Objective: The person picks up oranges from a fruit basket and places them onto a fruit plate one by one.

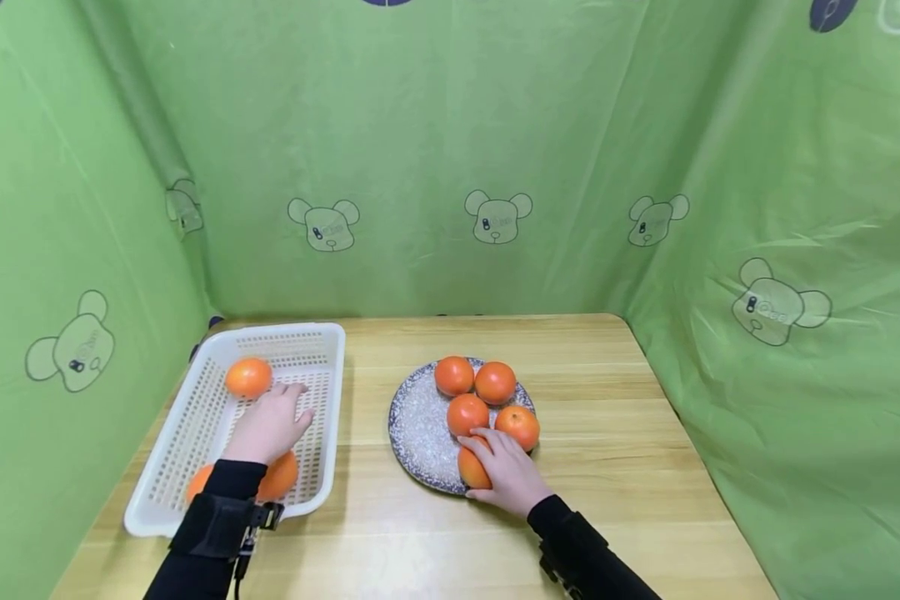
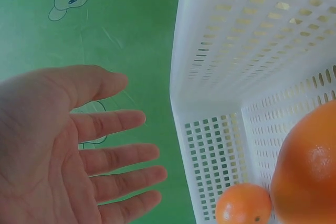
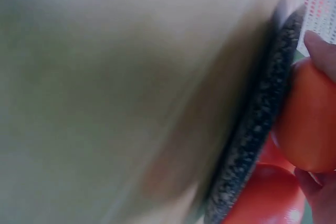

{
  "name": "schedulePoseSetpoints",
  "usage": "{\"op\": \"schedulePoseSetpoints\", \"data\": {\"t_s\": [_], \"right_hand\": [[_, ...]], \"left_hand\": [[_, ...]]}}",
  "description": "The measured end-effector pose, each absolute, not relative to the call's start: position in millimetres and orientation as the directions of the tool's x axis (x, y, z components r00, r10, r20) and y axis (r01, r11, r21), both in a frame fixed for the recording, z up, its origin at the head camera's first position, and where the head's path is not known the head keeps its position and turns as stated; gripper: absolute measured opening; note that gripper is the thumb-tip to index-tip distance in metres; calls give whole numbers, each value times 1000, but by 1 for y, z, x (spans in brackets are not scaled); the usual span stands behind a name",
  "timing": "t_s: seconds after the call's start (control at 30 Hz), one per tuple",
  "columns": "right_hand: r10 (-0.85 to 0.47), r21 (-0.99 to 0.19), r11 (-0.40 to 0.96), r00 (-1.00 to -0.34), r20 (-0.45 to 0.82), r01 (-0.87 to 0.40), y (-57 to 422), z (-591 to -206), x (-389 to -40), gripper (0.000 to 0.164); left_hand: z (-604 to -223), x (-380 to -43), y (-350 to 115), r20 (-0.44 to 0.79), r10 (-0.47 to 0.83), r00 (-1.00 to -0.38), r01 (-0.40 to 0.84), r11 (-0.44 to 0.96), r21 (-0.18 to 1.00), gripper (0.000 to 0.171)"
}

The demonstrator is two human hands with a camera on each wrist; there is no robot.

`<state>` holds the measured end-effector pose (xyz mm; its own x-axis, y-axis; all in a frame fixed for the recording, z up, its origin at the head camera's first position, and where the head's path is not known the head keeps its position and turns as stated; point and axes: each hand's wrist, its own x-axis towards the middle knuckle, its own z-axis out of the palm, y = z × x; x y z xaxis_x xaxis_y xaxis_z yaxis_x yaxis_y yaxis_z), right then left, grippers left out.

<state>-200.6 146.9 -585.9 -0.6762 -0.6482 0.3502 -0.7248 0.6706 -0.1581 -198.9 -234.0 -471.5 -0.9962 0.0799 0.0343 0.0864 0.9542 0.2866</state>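
Observation:
My right hand (image 1: 512, 477) has its fingers and thumb around an orange (image 1: 473, 468) at the near right edge of a speckled grey plate (image 1: 420, 433). Thumb and fingertips press on opposite sides of that orange (image 3: 310, 121) in the right wrist view. Several more reddish oranges (image 1: 468, 415) sit close together on the plate. Over the white plastic basket (image 1: 333, 433), my left hand (image 1: 266, 423) holds nothing, its fingers spread. One orange (image 1: 248, 377) lies just beyond its fingertips; another orange (image 1: 280, 477) is partly hidden beneath the wrist.
A third orange (image 1: 199, 481) in the basket is partly covered by the left sleeve. Basket and plate stand apart on a wooden table (image 1: 607, 467). Green printed curtains (image 1: 450, 125) enclose the table at the back and both sides.

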Motion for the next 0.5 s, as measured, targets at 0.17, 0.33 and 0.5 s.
{"op": "schedulePoseSetpoints", "data": {"t_s": [0.17,0.33,0.5], "right_hand": [[-652,-136,652,-643,402,-746,149,-594,-204,88],[-661,-127,634,-621,421,-762,151,-595,-206,89],[-667,-136,620,-610,427,-773,151,-589,-203,88]], "left_hand": [[-470,-200,-233,52,86,-995,97,957,273,44],[-469,-199,-231,62,91,-994,104,960,258,44],[-468,-197,-231,55,87,-995,98,964,249,44]]}}
